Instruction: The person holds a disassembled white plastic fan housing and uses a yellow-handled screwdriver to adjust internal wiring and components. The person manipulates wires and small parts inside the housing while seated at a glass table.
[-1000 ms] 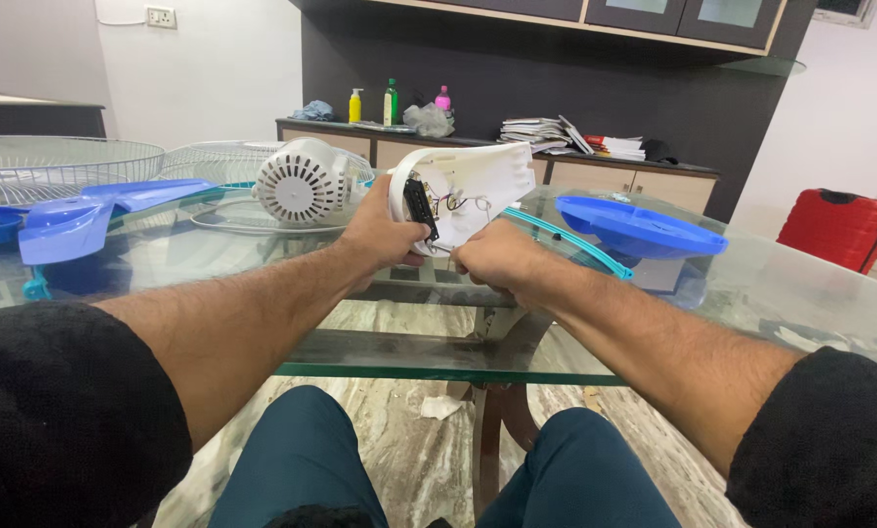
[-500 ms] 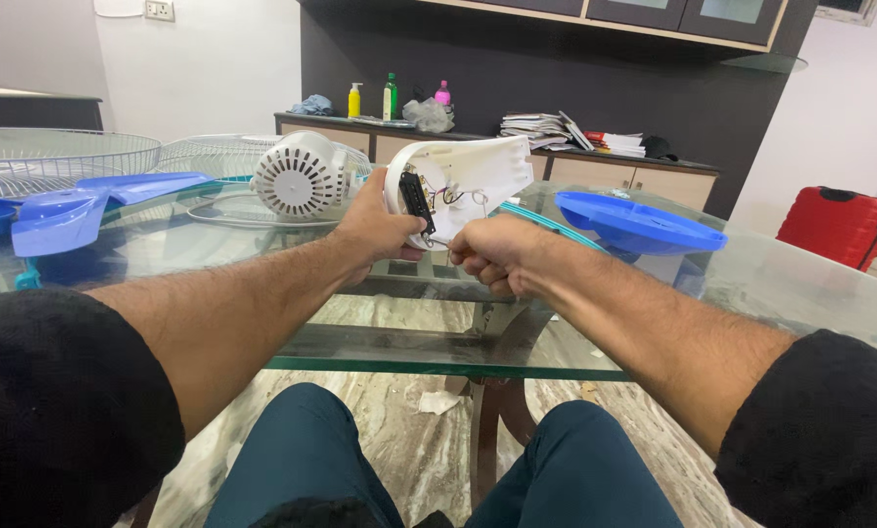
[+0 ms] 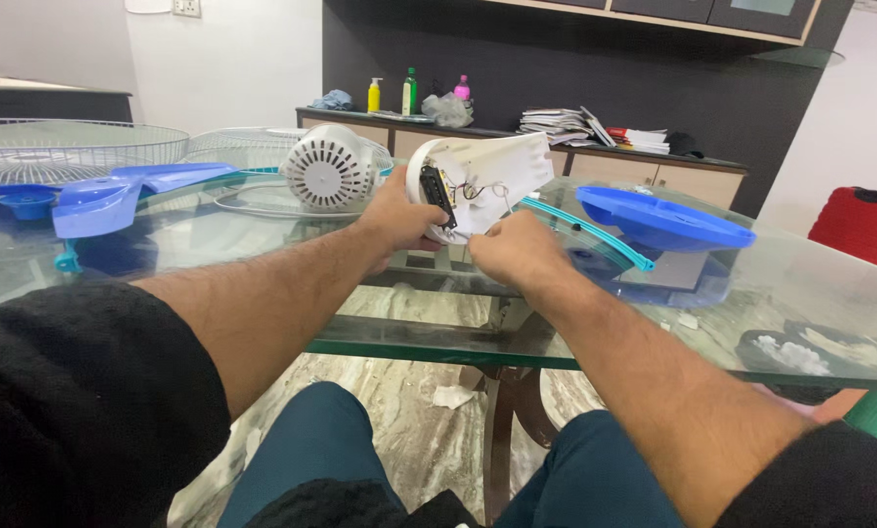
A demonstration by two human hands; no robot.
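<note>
- The left hand [image 3: 399,217] is gripping the round rim of a white plastic fan housing [image 3: 492,181], holding it tilted up just above the glass table [image 3: 263,244], near the table's front edge.
- The right hand [image 3: 517,252] is closing around the lower edge of the housing, and its fingers are pinching near the thin wires [image 3: 487,191] that are hanging out of the open side; I cannot tell if it is holding a wire or only the shell.
- The housing is looking like a light, hollow shell of smooth hard plastic. It should be stiff at the rim, so the rim is the good place to hold it.
- The wires and the small dark connector block [image 3: 438,194] are looking delicate; I think pulling hard on them could break them.
- Behind the left hand, a white motor unit [image 3: 329,168] with ribbed vents is lying on the table.
- On the left side, a blue fan blade [image 3: 116,194] and two wire grilles [image 3: 67,147] are resting; the blade is glossy, the grilles are thin metal mesh.
- On the right side, a blue round base [image 3: 663,220] is lying beside a teal-edged clear ring [image 3: 595,240].
</note>
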